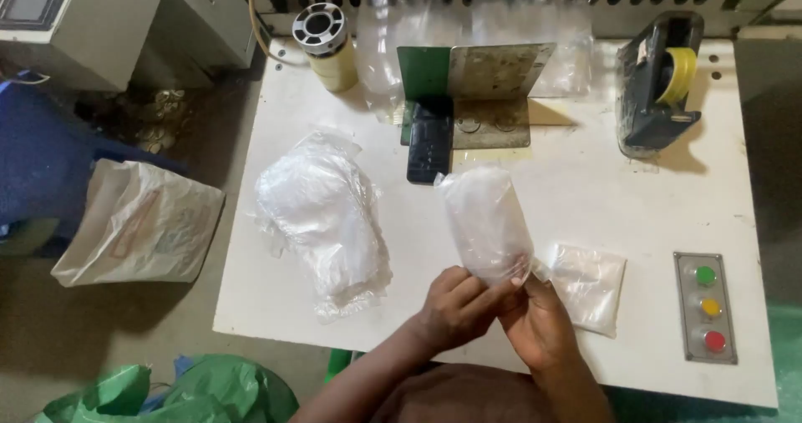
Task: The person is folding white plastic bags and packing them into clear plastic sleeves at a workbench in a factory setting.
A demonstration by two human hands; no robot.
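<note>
While both hands met at the worktop's [585, 147] near edge, things stood so:
Left hand [455, 306]: fingers pinched the small clear bag's [484, 222] lower end, keeping it upright.
Right hand [539, 323]: fingers gripped the same end.
Flat filled bag [589, 285]: just right, lying flat.
Bag heap [322, 214]: left, within reach.

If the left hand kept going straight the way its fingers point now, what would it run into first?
The left hand points up and right, fingers already on the clear bag both hands hold. Straight on it would probably press into the right hand, though depth is unclear.
</note>
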